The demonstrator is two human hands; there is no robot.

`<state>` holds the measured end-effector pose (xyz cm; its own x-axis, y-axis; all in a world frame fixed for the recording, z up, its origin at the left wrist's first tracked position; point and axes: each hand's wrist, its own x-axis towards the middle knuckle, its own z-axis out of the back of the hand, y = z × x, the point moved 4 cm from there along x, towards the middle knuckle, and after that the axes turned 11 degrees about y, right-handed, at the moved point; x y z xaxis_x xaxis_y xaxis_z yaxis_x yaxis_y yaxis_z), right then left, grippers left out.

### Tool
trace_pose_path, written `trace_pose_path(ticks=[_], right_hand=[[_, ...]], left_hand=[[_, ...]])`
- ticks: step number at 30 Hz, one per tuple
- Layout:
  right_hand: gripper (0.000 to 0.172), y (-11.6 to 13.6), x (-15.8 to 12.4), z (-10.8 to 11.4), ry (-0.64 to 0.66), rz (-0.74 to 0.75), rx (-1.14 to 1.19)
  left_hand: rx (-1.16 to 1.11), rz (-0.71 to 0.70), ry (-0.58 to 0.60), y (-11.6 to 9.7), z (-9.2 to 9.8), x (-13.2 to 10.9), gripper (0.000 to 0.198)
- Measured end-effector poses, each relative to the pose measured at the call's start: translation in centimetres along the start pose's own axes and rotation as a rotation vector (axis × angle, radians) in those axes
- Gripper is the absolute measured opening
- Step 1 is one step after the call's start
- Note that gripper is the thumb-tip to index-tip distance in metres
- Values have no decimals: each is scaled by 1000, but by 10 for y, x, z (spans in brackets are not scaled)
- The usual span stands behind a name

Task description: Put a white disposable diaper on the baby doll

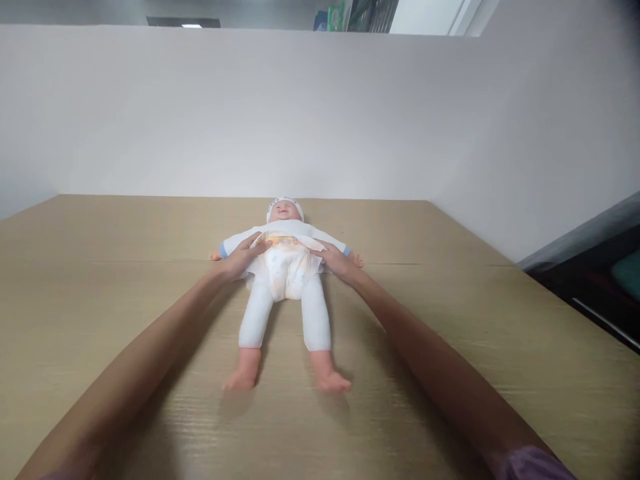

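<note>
A baby doll lies on its back, its head away from me and its bare feet toward me. It wears a white top with blue cuffs and a white cap. A white diaper with an orange waistband covers its hips, its sides spread outward. At the diaper's left side, my left hand grips the edge, thumb over the waistband. My right hand is closed on the opposite side edge, near the doll's cuff. The fingertips of both hands are partly hidden by the diaper and the doll's body.
The doll rests on a wide wood-grain table with a seam running across it. A white partition rises behind the far edge and continues along the right. Beyond the table's right edge sits a dark object.
</note>
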<state>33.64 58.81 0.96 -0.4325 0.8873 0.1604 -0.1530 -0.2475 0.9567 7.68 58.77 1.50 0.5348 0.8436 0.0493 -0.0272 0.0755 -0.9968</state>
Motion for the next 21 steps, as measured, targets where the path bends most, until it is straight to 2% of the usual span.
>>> trace_pose_path(ticks=[4,9,12,16,21], right_hand=[[60,-19,0,-1,9,-56,119],[62,-31,-5,-8,5,-111,257],[64,-31,-13,-17,3,-133,329],[71,-27,-31,-32,13,-148,412],[68,-21,-52,-46,-18,-175,502]], left_hand=[[-179,0,32,23,-5,10,70],[-359,18,13,29,-9,7,59],[-433,34,0,27,-14,-3,55],[-443,61,-5,26,-21,-26,59],[-362,209,-14,23,-27,-51,67]])
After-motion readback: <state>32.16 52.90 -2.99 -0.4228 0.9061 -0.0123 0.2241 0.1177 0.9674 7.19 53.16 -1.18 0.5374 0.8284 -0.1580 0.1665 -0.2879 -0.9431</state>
